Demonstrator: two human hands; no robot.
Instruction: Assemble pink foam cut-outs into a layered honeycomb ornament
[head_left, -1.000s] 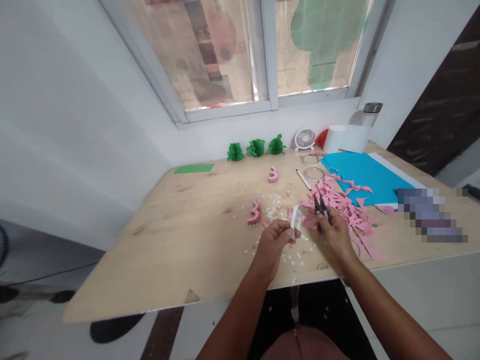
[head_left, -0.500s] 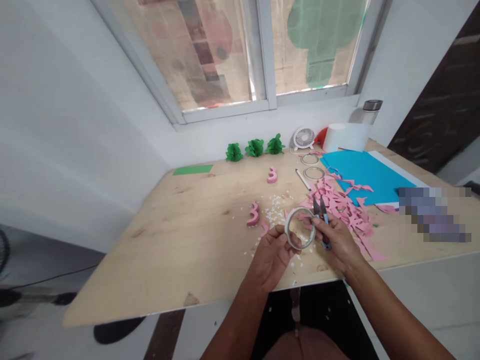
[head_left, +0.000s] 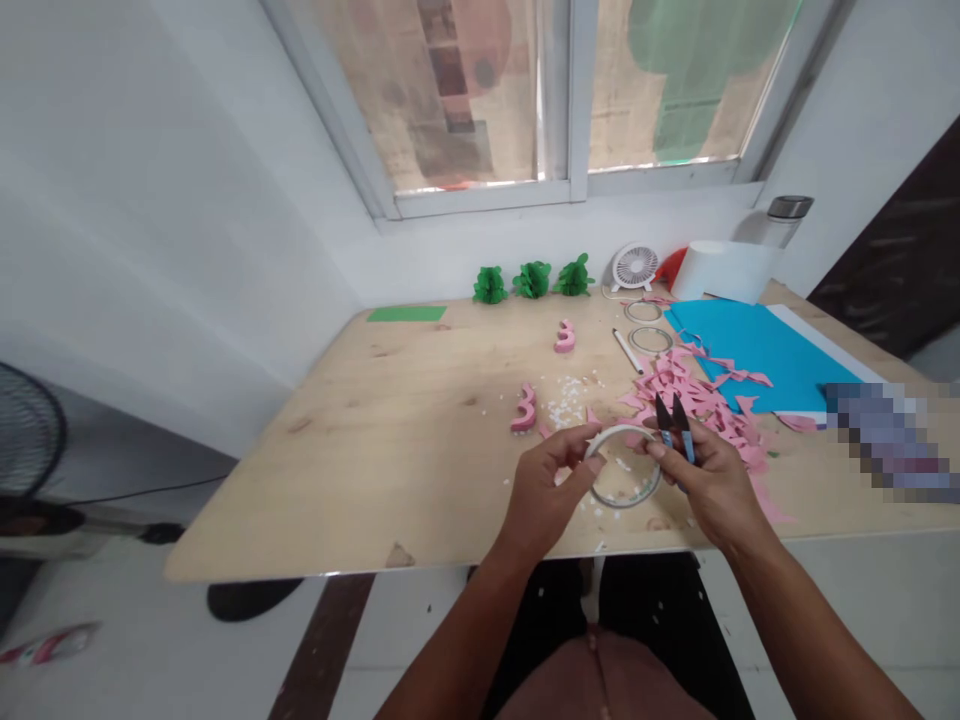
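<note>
A thin roll of double-sided tape (head_left: 624, 430) is held above the front part of the table. My left hand (head_left: 546, 488) pinches its left side between thumb and fingers. On the other side, my right hand (head_left: 718, 482) touches the roll's rim with its thumb and fingertips. Thread snips (head_left: 687, 445) are also gripped in that right hand, blades pointing away from me and apart. Behind my left hand stands a pink curled paper piece (head_left: 525, 410), with a similar pink piece (head_left: 565, 337) farther back. Small white scraps (head_left: 571, 395) lie around and beneath the roll.
Pink paper offcuts (head_left: 701, 395) are heaped at the right, beside blue sheets (head_left: 757, 345). A white pen (head_left: 628, 351) and two tape rings (head_left: 651, 341) lie behind. Several green paper shapes (head_left: 533, 280), a small fan (head_left: 635, 266) and a bottle (head_left: 786, 222) line the wall.
The tape roll has been tipped flatter between my hands. The snips have turned slightly in my right hand. My view has shifted, so the table appears farther right and higher.
</note>
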